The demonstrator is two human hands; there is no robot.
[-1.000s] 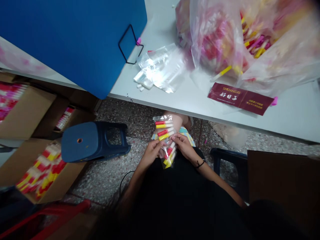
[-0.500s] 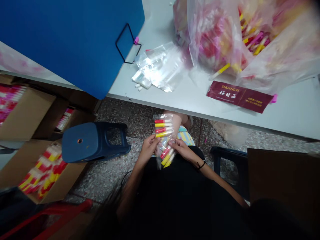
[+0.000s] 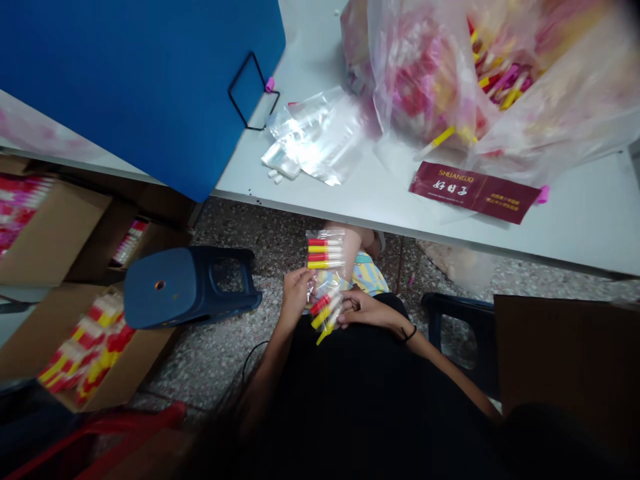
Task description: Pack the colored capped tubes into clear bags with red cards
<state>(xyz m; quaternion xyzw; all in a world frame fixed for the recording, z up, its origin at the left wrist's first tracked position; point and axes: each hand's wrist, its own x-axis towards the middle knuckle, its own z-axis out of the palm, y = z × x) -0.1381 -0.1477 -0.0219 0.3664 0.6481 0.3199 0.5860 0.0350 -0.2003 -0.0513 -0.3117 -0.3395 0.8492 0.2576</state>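
Observation:
Over my lap is a clear plastic bag [image 3: 326,272]. Its far part holds several slim pen-like sticks [image 3: 325,255], red or yellow with white ends, side by side. More such sticks [image 3: 326,312] lie slanted at its near end; whether they are all inside the bag I cannot tell. My left hand [image 3: 296,292] pinches the bag's left edge around its middle. On the right, my right hand [image 3: 363,309] is closed at the white ends of the slanted sticks, its fingertips partly hidden.
On the white table [image 3: 295,197] are clear bags [image 3: 325,137], a maroon card [image 3: 473,192], a blue board [image 3: 140,80] and a big plastic sack [image 3: 425,87] of coloured sticks. A blue stool [image 3: 165,287] and an open carton [image 3: 125,367] stand left; a brown box [image 3: 565,360] is right.
The slanted sticks at the near end have shifted slightly left and toward me. My right hand has moved a little nearer my body, while the sticks in the far part now lie more evenly.

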